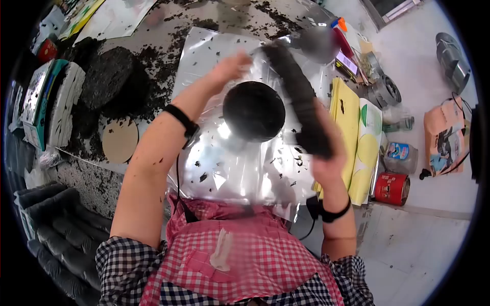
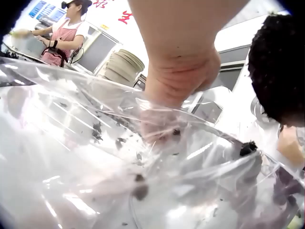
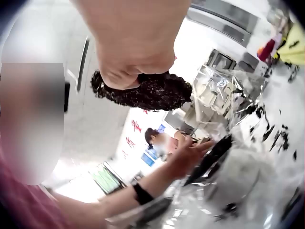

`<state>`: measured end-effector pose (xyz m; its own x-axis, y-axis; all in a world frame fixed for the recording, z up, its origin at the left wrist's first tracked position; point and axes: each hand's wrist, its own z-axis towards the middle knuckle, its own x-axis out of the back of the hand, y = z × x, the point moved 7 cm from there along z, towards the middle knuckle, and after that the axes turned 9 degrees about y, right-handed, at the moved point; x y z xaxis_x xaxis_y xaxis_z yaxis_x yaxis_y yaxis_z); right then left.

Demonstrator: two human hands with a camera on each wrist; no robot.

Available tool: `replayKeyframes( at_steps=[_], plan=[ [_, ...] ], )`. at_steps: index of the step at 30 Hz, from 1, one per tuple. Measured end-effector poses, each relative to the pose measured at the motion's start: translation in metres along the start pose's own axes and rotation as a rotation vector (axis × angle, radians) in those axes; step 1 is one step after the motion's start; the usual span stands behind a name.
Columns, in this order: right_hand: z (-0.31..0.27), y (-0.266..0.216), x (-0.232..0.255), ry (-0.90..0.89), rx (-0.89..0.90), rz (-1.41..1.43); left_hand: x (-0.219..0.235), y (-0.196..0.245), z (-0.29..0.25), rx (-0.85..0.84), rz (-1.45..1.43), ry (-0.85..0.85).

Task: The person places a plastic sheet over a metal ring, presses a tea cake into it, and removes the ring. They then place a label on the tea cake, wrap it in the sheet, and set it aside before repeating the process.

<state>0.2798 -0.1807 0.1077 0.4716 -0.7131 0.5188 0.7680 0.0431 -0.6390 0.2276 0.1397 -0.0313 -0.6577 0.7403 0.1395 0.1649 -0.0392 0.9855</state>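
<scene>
Raised over the clear plastic sheeting (image 1: 219,173), my right hand (image 1: 332,153) grips a thick dark flaky cake (image 1: 296,86), seen edge-on in the head view. In the right wrist view its curled fingers (image 3: 125,81) clasp the rim of this cake (image 3: 147,95). A round black piece (image 1: 253,112) sits in the middle of the plastic. Beyond its left side, my left hand (image 1: 232,69) is blurred, its fingers looking extended in the right wrist view. In the left wrist view this hand (image 2: 176,81) overlaps crumpled clear plastic (image 2: 95,157), which partly veils the fingers.
At left stand a dark round stack (image 1: 107,76), a tan disc (image 1: 120,140) and a teal-and-white pile (image 1: 43,102). Dark flakes (image 1: 163,61) litter the table. Yellow sheets (image 1: 344,117), a red tin (image 1: 392,188), a clear jar (image 1: 400,158) and tape rolls (image 1: 385,92) line the right.
</scene>
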Motion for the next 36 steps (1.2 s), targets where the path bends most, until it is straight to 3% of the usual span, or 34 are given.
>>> replayKeyframes(
  at_steps=[1, 3, 6, 7, 9, 11, 13, 23, 26, 29, 32, 34, 35, 36],
  plan=[
    [0.024, -0.024, -0.026, -0.187, 0.303, -0.125, 0.026, 0.006, -0.004, -0.069, -0.121, 0.176],
    [0.008, 0.012, -0.072, -0.317, 0.585, -0.352, 0.07, 0.019, -0.024, -0.17, -0.438, 0.452],
    [-0.005, 0.045, -0.107, -0.484, 0.531, -0.44, 0.011, 0.065, -0.092, -0.496, 0.177, 0.029],
    [0.0, 0.047, -0.106, -0.574, 0.447, -0.383, -0.018, 0.069, -0.11, -0.409, 0.323, -0.175],
    [0.015, 0.045, -0.104, -0.741, 0.286, -0.255, -0.037, 0.052, -0.113, -0.461, 0.774, -0.195],
    [0.035, 0.061, -0.111, -0.675, 0.145, -0.25, -0.043, 0.049, -0.099, -0.353, 0.884, -0.243],
    [0.056, 0.057, -0.124, -0.719, -0.04, -0.359, -0.053, 0.045, -0.095, -0.285, 0.951, -0.278],
    [0.04, 0.09, -0.167, -0.709, 0.111, -0.333, -0.071, 0.011, -0.08, -0.225, 1.03, -0.311],
    [0.047, 0.091, -0.172, -0.936, -0.005, -0.397, -0.071, -0.006, -0.075, -0.226, 0.945, -0.335],
    [0.056, 0.088, -0.17, -0.962, -0.044, -0.352, -0.071, -0.001, -0.073, -0.214, 0.911, -0.33],
    [0.066, 0.081, -0.14, -0.9, -0.092, 0.086, -0.074, 0.009, -0.085, -0.231, 0.91, -0.231],
    [0.077, 0.09, -0.079, -0.406, -0.127, -0.056, -0.073, 0.024, -0.089, -0.415, 0.838, -0.204],
    [0.076, 0.096, -0.032, 0.057, -0.222, -0.121, -0.075, 0.031, -0.093, -0.567, 0.879, -0.198],
    [0.074, 0.086, 0.01, 0.334, -0.122, -0.335, -0.079, 0.034, -0.099, -0.714, 0.916, -0.195]
  ],
)
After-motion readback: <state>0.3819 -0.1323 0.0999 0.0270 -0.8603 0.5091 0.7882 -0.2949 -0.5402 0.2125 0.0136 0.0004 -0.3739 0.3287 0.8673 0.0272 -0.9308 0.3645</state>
